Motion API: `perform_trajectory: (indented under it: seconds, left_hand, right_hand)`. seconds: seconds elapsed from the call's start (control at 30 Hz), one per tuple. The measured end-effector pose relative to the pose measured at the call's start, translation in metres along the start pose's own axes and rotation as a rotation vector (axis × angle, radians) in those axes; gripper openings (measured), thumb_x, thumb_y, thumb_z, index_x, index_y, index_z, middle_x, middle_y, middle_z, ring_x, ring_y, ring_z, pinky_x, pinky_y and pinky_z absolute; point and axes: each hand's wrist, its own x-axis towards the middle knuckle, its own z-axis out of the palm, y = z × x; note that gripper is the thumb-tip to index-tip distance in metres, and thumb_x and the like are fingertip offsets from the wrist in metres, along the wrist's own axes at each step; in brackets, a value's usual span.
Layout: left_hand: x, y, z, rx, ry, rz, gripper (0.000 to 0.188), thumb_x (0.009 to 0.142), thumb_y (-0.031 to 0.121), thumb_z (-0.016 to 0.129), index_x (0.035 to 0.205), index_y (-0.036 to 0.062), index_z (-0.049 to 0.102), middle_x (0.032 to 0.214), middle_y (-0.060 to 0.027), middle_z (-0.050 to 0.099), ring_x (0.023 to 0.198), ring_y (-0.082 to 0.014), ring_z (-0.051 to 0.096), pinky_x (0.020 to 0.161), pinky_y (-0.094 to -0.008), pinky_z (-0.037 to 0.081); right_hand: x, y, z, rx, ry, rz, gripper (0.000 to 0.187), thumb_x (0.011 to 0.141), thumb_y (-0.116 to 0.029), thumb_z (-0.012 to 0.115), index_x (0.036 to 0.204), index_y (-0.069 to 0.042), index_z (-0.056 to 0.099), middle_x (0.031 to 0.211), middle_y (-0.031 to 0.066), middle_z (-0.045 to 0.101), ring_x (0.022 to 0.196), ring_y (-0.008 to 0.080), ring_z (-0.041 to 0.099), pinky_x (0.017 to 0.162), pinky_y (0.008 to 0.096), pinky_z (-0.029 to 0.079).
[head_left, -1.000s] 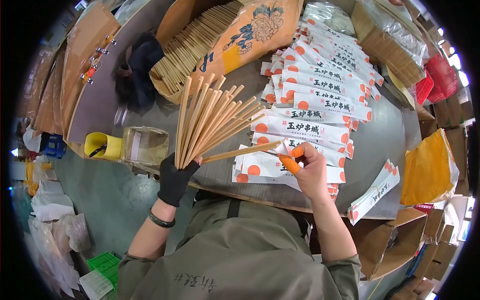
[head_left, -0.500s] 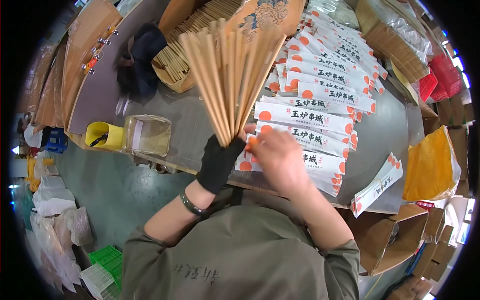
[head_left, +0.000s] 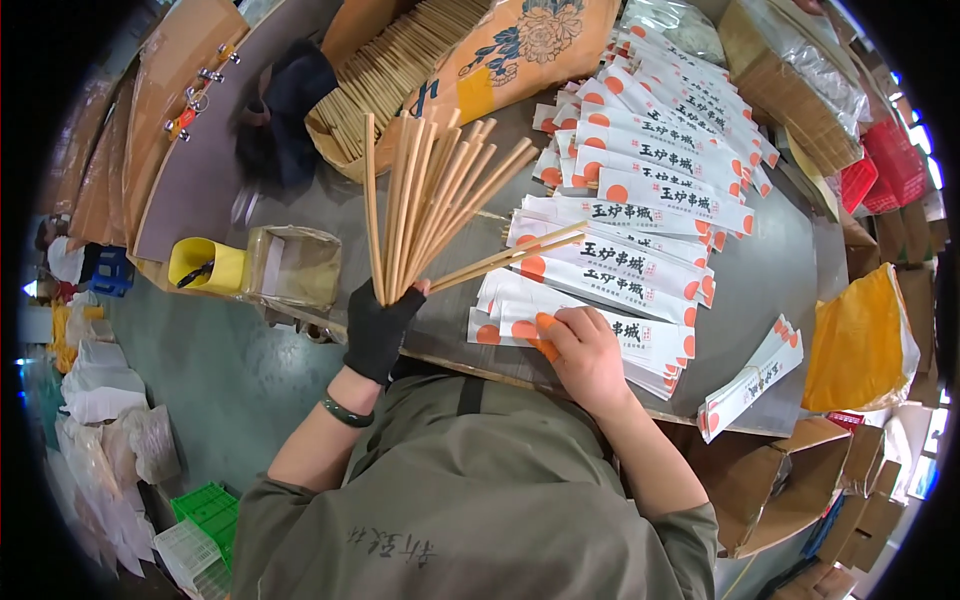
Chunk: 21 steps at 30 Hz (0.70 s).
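Observation:
My left hand (head_left: 378, 328), in a black fingerless glove, is closed round the lower ends of a fanned bundle of wooden chopsticks (head_left: 420, 215). A pair of chopsticks (head_left: 515, 257) splits off from the bundle and slants right, over the paper sleeves. My right hand (head_left: 592, 362) has an orange cover on its thumb. Thumb and fingers press together on a white paper chopstick sleeve (head_left: 514, 327) with orange dots, at the near end of the pile. More printed sleeves (head_left: 655, 200) lie overlapped in a long row reaching away across the table.
Loose chopsticks (head_left: 400, 62) fill an open wrapper (head_left: 515, 50) at the back. Left stand a yellow cup (head_left: 222, 268) and a clear-sided box (head_left: 308, 268). A small sleeve stack (head_left: 752, 378) lies at the table's right edge, near an orange-yellow bag (head_left: 855, 345). Cardboard boxes (head_left: 790, 485) stand below right.
My left hand has moved left and slightly down with the bundle, and one pair now slants out rightward. My right hand has left the bundle and come down onto the near sleeves.

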Motion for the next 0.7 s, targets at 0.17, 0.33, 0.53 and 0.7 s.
perform_trajectory:
  seconds: [0.17,0.33,0.53,0.7]
  left_hand:
    - [-0.001,0.004,-0.027,0.009,-0.061,-0.045,0.022,0.084,0.014,0.073,0.097,-0.0026,0.067,0.083,-0.005,0.067,0.077,-0.0103,0.061,0.071,-0.0268,0.05]
    - [0.002,0.003,-0.046,0.071,-0.1,0.035,0.017,0.082,0.015,0.073,0.091,0.0007,0.067,0.078,-0.003,0.066,0.073,-0.0107,0.061,0.067,-0.0274,0.05]
    - [0.016,0.01,-0.067,0.233,-0.125,0.189,0.019,0.079,0.012,0.077,0.09,-0.0001,0.069,0.077,-0.0067,0.07,0.072,-0.0138,0.066,0.069,-0.0294,0.052]
    - [0.023,0.019,-0.067,0.339,-0.177,0.282,0.018,0.079,0.014,0.077,0.089,0.0017,0.068,0.082,-0.0075,0.07,0.073,-0.0166,0.066,0.07,-0.0307,0.052]
  right_hand:
    - [0.01,-0.003,-0.012,0.468,0.081,0.576,0.011,0.079,-0.001,0.073,0.085,-0.001,0.063,0.079,0.0038,0.061,0.066,0.0118,0.054,0.059,0.0269,0.044]
    - [0.02,0.012,-0.032,0.702,0.032,0.811,0.013,0.08,-0.005,0.076,0.08,-0.004,0.063,0.073,-0.0021,0.063,0.067,0.0052,0.05,0.061,0.0225,0.04]
    - [0.025,0.011,-0.05,0.717,-0.071,0.76,0.012,0.079,-0.005,0.077,0.079,-0.002,0.065,0.074,-0.0011,0.059,0.066,0.0061,0.049,0.06,0.0241,0.04]
    - [0.028,0.005,-0.056,0.419,-0.167,0.475,0.015,0.073,-0.002,0.078,0.086,-0.005,0.07,0.076,0.004,0.059,0.066,0.0139,0.054,0.061,0.0277,0.045]
